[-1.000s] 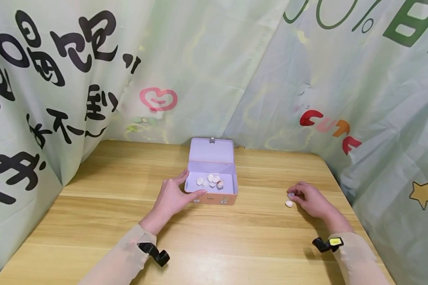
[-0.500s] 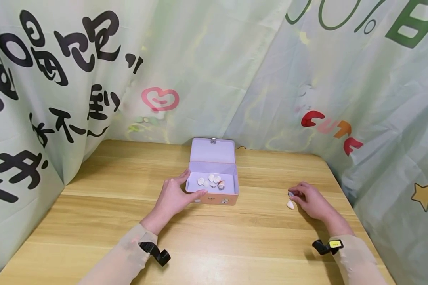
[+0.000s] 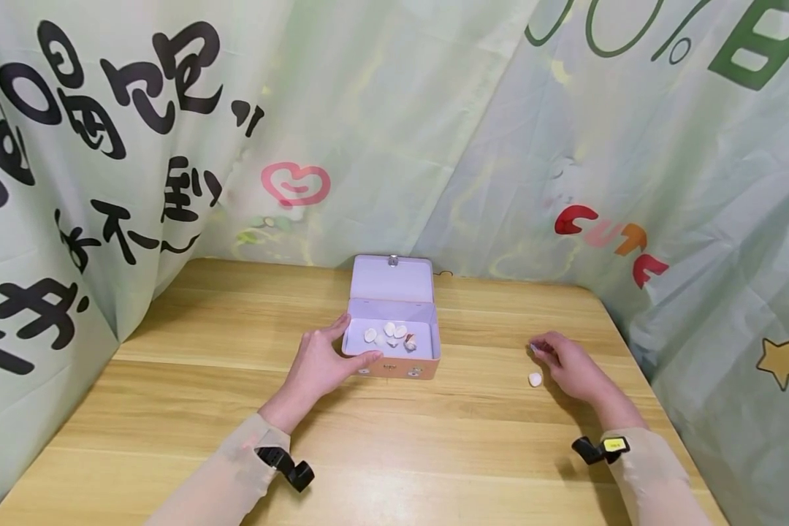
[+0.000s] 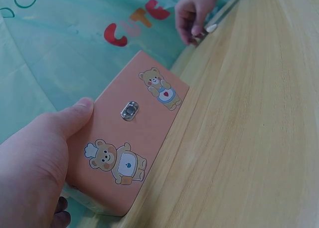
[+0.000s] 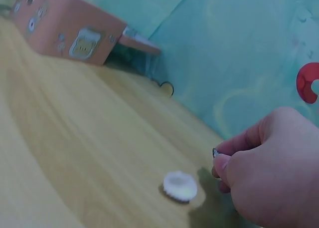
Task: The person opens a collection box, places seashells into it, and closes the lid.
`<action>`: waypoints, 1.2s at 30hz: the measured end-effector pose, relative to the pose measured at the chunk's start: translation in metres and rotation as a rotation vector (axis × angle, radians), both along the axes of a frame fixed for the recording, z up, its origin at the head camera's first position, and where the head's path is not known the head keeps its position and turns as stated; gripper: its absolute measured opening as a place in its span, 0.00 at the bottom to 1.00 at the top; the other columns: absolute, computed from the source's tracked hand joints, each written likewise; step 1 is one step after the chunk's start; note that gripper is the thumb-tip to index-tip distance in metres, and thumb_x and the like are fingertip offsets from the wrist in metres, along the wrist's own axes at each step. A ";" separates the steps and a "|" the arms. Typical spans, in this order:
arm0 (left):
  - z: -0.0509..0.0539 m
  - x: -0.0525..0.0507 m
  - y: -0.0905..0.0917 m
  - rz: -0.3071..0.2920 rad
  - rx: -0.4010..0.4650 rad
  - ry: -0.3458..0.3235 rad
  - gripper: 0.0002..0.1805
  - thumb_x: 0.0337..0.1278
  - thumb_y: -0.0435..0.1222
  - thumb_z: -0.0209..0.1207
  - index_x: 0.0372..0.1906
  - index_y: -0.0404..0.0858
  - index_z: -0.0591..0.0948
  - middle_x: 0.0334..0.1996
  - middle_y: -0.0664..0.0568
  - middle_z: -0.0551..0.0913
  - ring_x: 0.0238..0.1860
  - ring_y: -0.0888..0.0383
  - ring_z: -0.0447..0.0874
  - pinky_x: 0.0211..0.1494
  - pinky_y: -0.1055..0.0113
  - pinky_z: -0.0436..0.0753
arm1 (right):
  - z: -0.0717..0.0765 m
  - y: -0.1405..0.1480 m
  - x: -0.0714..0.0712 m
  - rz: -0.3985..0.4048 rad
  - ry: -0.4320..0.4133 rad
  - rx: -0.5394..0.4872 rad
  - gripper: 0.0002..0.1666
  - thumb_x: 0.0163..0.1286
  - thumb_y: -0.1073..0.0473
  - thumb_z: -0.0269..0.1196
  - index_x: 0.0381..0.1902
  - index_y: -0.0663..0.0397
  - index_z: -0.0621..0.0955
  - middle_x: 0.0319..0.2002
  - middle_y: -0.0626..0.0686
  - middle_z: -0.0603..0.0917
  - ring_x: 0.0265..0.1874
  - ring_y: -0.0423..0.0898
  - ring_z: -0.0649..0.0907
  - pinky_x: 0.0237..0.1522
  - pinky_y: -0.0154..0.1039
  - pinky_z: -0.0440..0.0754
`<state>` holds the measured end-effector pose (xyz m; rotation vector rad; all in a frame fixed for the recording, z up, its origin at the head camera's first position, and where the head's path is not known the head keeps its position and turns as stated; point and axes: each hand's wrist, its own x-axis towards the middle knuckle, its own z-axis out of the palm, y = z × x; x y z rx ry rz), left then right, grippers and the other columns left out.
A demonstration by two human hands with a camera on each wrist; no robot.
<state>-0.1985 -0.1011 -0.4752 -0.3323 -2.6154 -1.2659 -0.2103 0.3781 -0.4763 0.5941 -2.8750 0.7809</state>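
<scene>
One tabletop (image 3: 394,460): wood-grained and flat, bearing everything; it looks smooth enough that a nudged box could slide.

One box (image 3: 401,370): standing toward the back of the tabletop, orange outside with printed bears (image 4: 128,164), lilac within. Probably thin tin: stiff, fairly light, slick on its painted sides. An end wall, spanned front to back, seems the best place to steady it.

One lid (image 3: 391,279): raised at the rear of the box; likely hinged, so a poor handle, since it might swing or tip the whole.

Left hand (image 3: 322,365): at the left end of the box, fingers clamped on it, thumb along the front and forefinger toward the back.

Right hand (image 3: 568,369): well apart from the box, over to the right; thumb and forefinger together, clamped on a small piece (image 5: 215,152).

Boxed shells (image 3: 370,334): several, mostly whitish, with a brown-marked shell (image 3: 410,343) toward the right side. Likely light, hard and brittle; a drop onto metal could chip them.

Loose shell (image 3: 535,380): on the tabletop just beside the right hand, white with a scalloped rim. Opposite edges should suit a fingertip pinch.

Small piece: mostly hidden, so its kind is unclear. Presumably very light and easily slipped, calling for a gentle, sure pinch.
</scene>
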 end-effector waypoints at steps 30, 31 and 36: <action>-0.003 0.000 -0.001 0.004 -0.003 0.016 0.58 0.44 0.67 0.77 0.70 0.28 0.76 0.69 0.41 0.75 0.70 0.40 0.73 0.64 0.51 0.80 | 0.066 -0.104 -0.028 0.190 -0.037 -0.122 0.14 0.82 0.68 0.59 0.61 0.65 0.81 0.50 0.56 0.87 0.48 0.52 0.85 0.50 0.53 0.83; -0.002 0.000 -0.001 0.003 -0.003 0.018 0.58 0.44 0.67 0.77 0.70 0.28 0.76 0.69 0.41 0.75 0.70 0.41 0.73 0.61 0.52 0.82 | 0.068 -0.108 -0.029 0.198 -0.038 -0.122 0.14 0.82 0.67 0.59 0.61 0.65 0.82 0.50 0.55 0.87 0.48 0.51 0.84 0.51 0.53 0.83; -0.003 -0.001 0.000 0.004 0.002 0.023 0.58 0.44 0.67 0.77 0.70 0.28 0.76 0.69 0.41 0.75 0.63 0.40 0.81 0.37 0.59 0.84 | 0.075 -0.125 -0.031 0.236 -0.045 -0.142 0.14 0.81 0.69 0.59 0.60 0.65 0.82 0.50 0.55 0.87 0.48 0.51 0.84 0.52 0.54 0.83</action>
